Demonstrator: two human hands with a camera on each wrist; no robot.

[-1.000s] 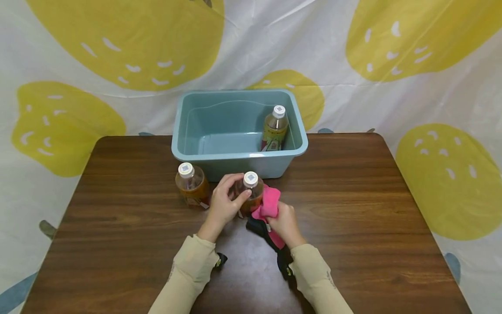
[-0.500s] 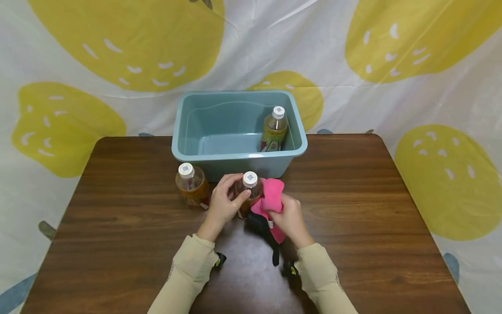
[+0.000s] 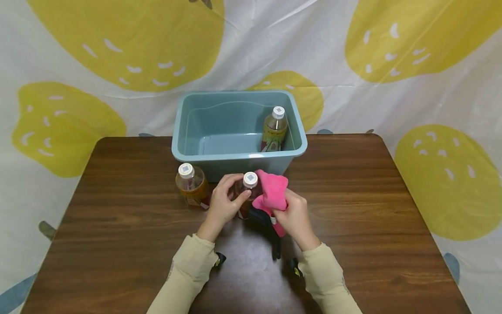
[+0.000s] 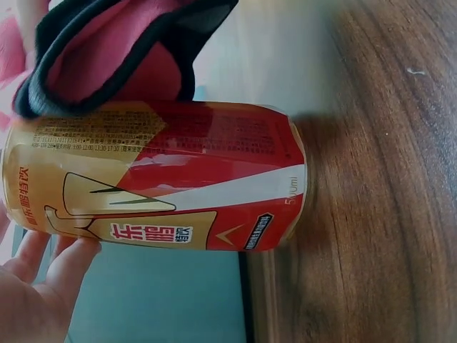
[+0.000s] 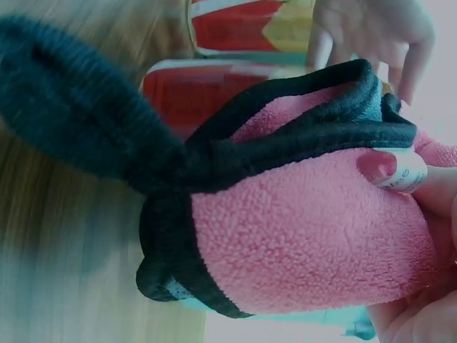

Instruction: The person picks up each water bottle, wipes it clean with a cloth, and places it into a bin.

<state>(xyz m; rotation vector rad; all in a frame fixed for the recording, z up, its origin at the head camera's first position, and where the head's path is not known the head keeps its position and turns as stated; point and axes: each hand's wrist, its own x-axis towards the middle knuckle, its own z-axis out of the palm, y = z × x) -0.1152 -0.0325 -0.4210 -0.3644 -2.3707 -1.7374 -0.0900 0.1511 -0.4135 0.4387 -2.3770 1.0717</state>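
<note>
A drink bottle (image 3: 250, 183) with a white cap stands upright on the table, its red and yellow label plain in the left wrist view. My left hand (image 3: 225, 199) grips its upper part from the left, thumb and fingers around it. In my right hand (image 3: 295, 213) a bunched pink cloth (image 3: 272, 189) with dark edging is gripped against the bottle's right side. A dark loop (image 5: 71, 100) hangs from the cloth in the right wrist view. The cloth hides part of the bottle.
A blue-green plastic bin (image 3: 239, 155) stands behind the hands, with a yellow-green-labelled bottle (image 3: 274, 131) upright in its right end. Another capped bottle (image 3: 193, 187) stands left of my left hand. All of it rests on a brown wooden table (image 3: 125, 226) before a lemon-patterned curtain (image 3: 149, 43).
My right hand has shifted a little to the right and away from me, bringing the cloth up along the bottle's right side. The left hand and bottle have stayed in place.
</note>
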